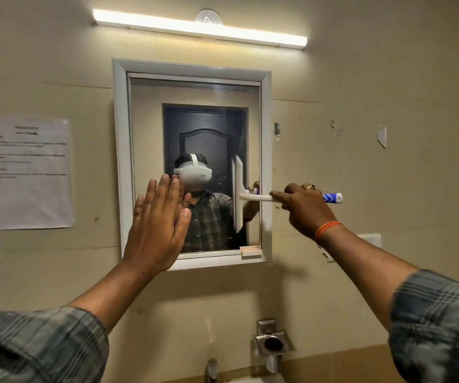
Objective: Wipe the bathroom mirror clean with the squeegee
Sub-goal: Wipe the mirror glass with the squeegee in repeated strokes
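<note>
A white-framed bathroom mirror (195, 92) hangs on the beige wall. The squeegee (239, 194) is white with a blue-tipped handle; its blade stands upright against the glass near the mirror's right side. My right hand (304, 208) is shut on the squeegee's handle, just right of the frame. My left hand (159, 219) is raised flat with fingers apart in front of the mirror's lower left part, holding nothing; I cannot tell whether it touches the glass. The glass reflects a person and a dark door.
A tube light (199, 27) runs above the mirror. A paper notice (26, 172) is stuck on the wall at left. Below are a metal holder (272, 344) and a tap (211, 369). A small pink tray (250, 250) sits on the frame's bottom right.
</note>
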